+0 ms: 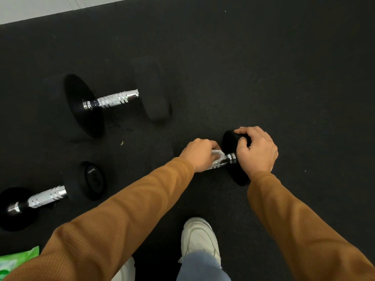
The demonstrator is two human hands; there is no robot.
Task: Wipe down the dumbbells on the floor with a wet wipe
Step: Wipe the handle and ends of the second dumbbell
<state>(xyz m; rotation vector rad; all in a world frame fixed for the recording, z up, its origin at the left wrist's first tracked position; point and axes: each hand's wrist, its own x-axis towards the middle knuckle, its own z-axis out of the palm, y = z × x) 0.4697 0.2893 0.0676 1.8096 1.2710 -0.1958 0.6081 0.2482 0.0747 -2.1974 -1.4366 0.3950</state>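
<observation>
Three black dumbbells with chrome handles lie on the dark rubber floor. My left hand (199, 154) grips a white wet wipe (218, 155) wrapped round the chrome handle of the nearest dumbbell (233, 173). My right hand (256, 152) curls over that dumbbell's right weight head and holds it. Its left head is hidden behind my left hand and sleeve. A large dumbbell (113, 99) lies further back on the left. A smaller dumbbell (47, 197) lies at the near left.
A green wet wipe packet (16, 260) shows at the bottom left corner. My white shoe (199, 238) stands on the black rubber floor (284, 78) just below the hands. A light floor strip (30, 9) runs along the top left.
</observation>
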